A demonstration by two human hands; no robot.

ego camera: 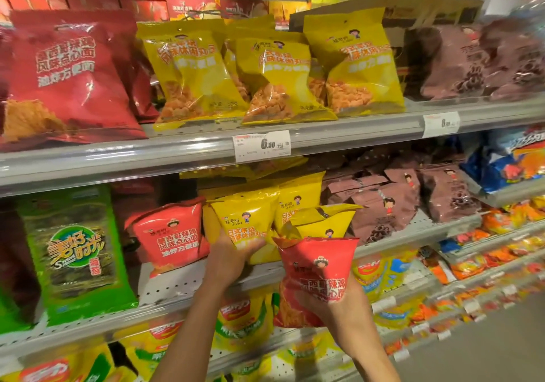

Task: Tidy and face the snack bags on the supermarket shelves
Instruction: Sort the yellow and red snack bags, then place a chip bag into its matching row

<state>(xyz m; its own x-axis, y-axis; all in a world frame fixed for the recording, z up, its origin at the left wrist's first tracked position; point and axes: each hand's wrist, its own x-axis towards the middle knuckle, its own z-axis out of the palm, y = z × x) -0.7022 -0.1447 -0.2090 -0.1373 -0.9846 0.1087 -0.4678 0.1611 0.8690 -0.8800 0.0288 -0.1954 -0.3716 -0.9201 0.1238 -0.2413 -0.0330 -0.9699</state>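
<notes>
My right hand (345, 305) grips a small red snack bag (317, 275) from below, held in front of the middle shelf. My left hand (233, 259) reaches up to the middle shelf and grips the lower part of a small yellow snack bag (244, 222) standing there. Another small red bag (174, 237) stands just left of it, and more yellow bags (318, 222) lean behind and to the right. On the upper shelf stand three large yellow bags (274, 78) and a large red bag (67, 78).
Brown snack bags (392, 201) fill the right of the middle shelf, a green seaweed bag (73, 252) the left. The shelf edge (177, 151) carries a price tag (262, 145). Lower shelves hold yellow and orange packets (244, 319). Aisle floor lies at the lower right.
</notes>
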